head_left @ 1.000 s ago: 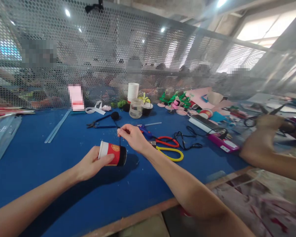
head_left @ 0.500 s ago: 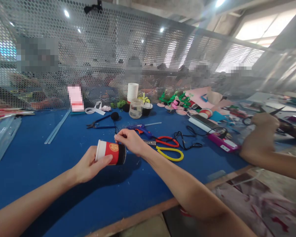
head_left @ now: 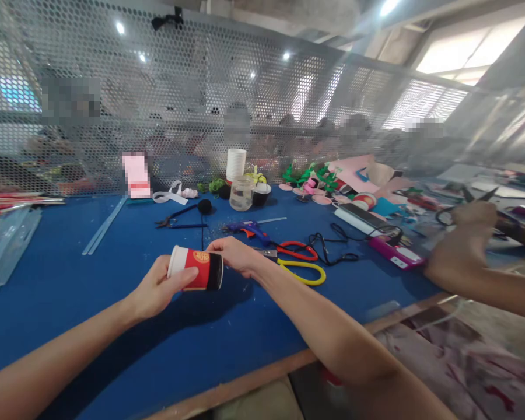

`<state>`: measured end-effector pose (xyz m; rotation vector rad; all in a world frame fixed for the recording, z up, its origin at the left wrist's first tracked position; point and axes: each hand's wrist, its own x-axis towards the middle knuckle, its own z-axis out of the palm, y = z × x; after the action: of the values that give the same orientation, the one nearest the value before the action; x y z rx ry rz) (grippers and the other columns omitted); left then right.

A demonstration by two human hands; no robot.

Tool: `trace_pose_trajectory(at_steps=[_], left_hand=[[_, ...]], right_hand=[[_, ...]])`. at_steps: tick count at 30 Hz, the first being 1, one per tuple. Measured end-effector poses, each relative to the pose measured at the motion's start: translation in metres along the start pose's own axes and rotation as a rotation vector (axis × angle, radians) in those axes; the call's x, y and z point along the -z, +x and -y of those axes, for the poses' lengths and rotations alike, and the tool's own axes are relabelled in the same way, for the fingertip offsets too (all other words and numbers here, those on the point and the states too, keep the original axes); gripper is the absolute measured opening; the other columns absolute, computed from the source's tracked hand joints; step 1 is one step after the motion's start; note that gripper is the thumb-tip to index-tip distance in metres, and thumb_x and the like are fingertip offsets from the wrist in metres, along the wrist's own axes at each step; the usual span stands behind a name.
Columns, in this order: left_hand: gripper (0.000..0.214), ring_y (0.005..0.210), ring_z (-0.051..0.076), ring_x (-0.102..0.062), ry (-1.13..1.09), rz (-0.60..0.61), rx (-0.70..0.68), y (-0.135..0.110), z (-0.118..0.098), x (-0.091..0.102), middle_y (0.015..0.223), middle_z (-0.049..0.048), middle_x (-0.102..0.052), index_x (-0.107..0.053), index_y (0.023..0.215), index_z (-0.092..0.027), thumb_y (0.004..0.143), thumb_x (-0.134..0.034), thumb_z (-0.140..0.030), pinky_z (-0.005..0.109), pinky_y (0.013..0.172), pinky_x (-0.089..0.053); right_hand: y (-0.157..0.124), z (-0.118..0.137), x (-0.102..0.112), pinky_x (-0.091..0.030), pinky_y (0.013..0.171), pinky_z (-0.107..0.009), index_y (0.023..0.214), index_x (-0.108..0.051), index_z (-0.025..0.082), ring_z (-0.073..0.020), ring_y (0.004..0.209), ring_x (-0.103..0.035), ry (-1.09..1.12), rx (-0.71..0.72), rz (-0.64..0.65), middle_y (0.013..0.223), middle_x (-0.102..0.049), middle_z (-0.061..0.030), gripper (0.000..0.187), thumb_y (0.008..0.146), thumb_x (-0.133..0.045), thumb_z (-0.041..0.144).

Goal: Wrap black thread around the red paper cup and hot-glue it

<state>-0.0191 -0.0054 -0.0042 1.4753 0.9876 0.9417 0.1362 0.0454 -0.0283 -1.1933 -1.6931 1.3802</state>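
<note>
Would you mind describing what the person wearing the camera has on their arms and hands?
Both forearms are bare for as far as they show, with no sleeves in view. The left hand and right hand wear no gloves, and no rings, watch or bracelet can be seen.

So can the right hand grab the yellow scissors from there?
Probably yes: the yellow scissors lie just beside the right hand on the blue table, nothing between, though its fingers are busy at the red cup.

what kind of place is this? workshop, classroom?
Likely a shared craft workshop. A long blue worktable carries scissors, a glue gun and foam cutouts; the left hand holds a red paper cup, and a co-worker's hand works alongside behind a perforated metal screen.
</note>
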Motion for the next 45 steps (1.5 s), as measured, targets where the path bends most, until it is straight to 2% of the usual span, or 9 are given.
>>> trace_pose_trajectory(at_steps=[6, 13, 16, 20, 26, 28, 35, 39, 45], left_hand=[[0.009, 0.04, 0.01, -0.049, -0.347, -0.324, 0.153, 0.015, -0.006, -0.001, 0.046, 0.0013, -0.059, -0.059, 0.057, -0.011, 0.056, -0.058, -0.02, 0.019, 0.04, -0.038], [0.009, 0.034, 0.009, -0.046, -0.369, -0.41, 0.272, 0.022, -0.004, 0.003, 0.041, -0.0002, -0.055, -0.055, 0.057, -0.011, 0.058, -0.052, -0.019, 0.018, 0.034, -0.034], [0.009, 0.033, 0.008, -0.045, -0.358, -0.399, 0.272, 0.022, -0.002, 0.002, 0.039, -0.0018, -0.052, -0.053, 0.054, -0.012, 0.059, -0.053, -0.02, 0.018, 0.034, -0.032], [0.011, 0.039, 0.01, -0.049, -0.307, -0.339, 0.218, 0.019, -0.001, 0.002, 0.045, -0.0003, -0.056, -0.055, 0.057, -0.011, 0.058, -0.055, -0.022, 0.02, 0.039, -0.035], [0.016, 0.051, 0.01, -0.049, 0.037, -0.049, 0.019, 0.014, 0.006, 0.011, 0.055, -0.0012, -0.059, -0.06, 0.064, -0.011, 0.061, -0.059, -0.026, 0.021, 0.051, -0.037], [0.015, 0.053, 0.011, -0.05, 0.046, -0.03, 0.034, 0.016, 0.006, 0.014, 0.056, -0.001, -0.059, -0.061, 0.065, -0.012, 0.06, -0.06, -0.026, 0.021, 0.053, -0.038], [0.012, 0.05, 0.011, -0.053, -0.469, -0.154, 0.336, 0.026, 0.0, 0.017, 0.059, 0.0019, -0.062, -0.061, 0.066, -0.012, 0.063, -0.056, -0.022, 0.022, 0.05, -0.041], [0.013, 0.044, 0.009, -0.05, -0.352, -0.154, 0.284, 0.025, 0.008, 0.016, 0.052, 0.0006, -0.059, -0.059, 0.061, -0.011, 0.061, -0.06, -0.024, 0.019, 0.044, -0.036], [0.017, 0.044, 0.008, -0.048, -0.161, -0.094, 0.221, 0.019, 0.012, 0.007, 0.049, -0.0013, -0.058, -0.059, 0.06, -0.011, 0.057, -0.063, -0.028, 0.019, 0.046, -0.034]], right_hand=[[-0.002, 0.008, 0.01, -0.036, 0.05, -0.02, 0.059, -0.047, 0.015, -0.0086, 0.055, -0.048, -0.05, 0.145, -0.166, 0.06, -0.051, 0.0002, 0.024, 0.076, -0.041, 0.031], [-0.017, 0.014, -0.002, -0.032, 0.05, -0.02, 0.061, -0.044, 0.017, -0.0076, 0.052, -0.039, -0.344, 0.396, -0.103, 0.057, -0.045, 0.0041, 0.026, 0.065, -0.056, 0.04], [-0.017, 0.011, -0.006, -0.03, 0.048, -0.02, 0.058, -0.041, 0.017, -0.0069, 0.05, -0.036, -0.322, 0.377, -0.105, 0.054, -0.042, 0.0053, 0.028, 0.064, -0.058, 0.039], [-0.014, 0.012, -0.001, -0.034, 0.049, -0.02, 0.063, -0.045, 0.017, -0.0079, 0.051, -0.043, -0.007, 0.205, 0.02, 0.057, -0.048, 0.0028, 0.034, 0.065, -0.051, 0.05], [-0.006, 0.013, 0.004, -0.034, 0.046, -0.02, 0.059, -0.044, 0.016, -0.0077, 0.048, -0.046, 0.273, -0.05, 0.096, 0.053, -0.049, 0.0028, 0.033, 0.067, -0.053, 0.047], [-0.003, 0.015, 0.005, -0.034, 0.047, -0.02, 0.059, -0.043, 0.016, -0.0073, 0.047, -0.045, 0.243, -0.03, 0.061, 0.052, -0.048, 0.0036, 0.029, 0.067, -0.055, 0.042], [-0.009, 0.019, 0.0, -0.032, 0.049, -0.021, 0.057, -0.042, 0.017, -0.0076, 0.048, -0.038, -0.225, 0.325, -0.093, 0.05, -0.042, 0.0052, 0.025, 0.07, -0.052, 0.036], [-0.016, 0.011, -0.003, -0.034, 0.052, -0.022, 0.06, -0.043, 0.018, -0.0092, 0.053, -0.042, -0.285, 0.355, -0.148, 0.055, -0.045, 0.0034, 0.024, 0.071, -0.05, 0.037], [-0.024, 0.004, 0.004, -0.038, 0.074, -0.027, 0.086, -0.05, 0.017, -0.0139, 0.082, -0.051, -0.25, 0.438, -0.287, 0.087, -0.056, -0.0057, 0.023, 0.082, -0.035, 0.033]])
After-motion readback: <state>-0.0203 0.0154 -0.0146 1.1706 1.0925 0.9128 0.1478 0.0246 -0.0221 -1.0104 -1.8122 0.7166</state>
